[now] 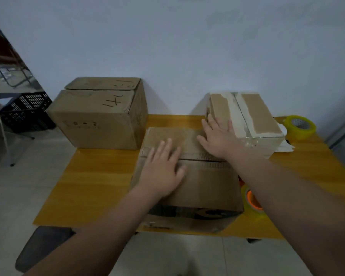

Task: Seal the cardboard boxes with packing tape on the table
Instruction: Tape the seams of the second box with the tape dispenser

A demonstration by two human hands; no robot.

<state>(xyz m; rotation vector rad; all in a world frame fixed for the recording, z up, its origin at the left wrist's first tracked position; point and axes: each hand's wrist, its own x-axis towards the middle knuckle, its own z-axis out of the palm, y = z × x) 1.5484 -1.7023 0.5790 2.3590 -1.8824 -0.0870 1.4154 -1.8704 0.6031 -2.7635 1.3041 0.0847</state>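
Table (pixel 92 182) of yellow wood against a pale wall. Near box (pixel 197 188) at its front edge, middle, flaps folded shut. Left hand (pixel 161 172) flat across the seam between the flaps, fingers straight and spread, grasping nothing. Right hand (pixel 217 138) flat on the far flap, fingers splayed, likewise released; tips against or just short of right box (pixel 245 114), cannot tell which. Right box behind and to the right, torn white strips along its top seam, paper (pixel 285 146) beneath. Big box (pixel 100 116) at back left corner, flaps shut, black marks on top. Yellow roll (pixel 300 126) at far right, near right box. Orange-cored roll (pixel 253 204) just beside near box, partly hidden by right forearm. Black crate (pixel 26 110) off the table, left.
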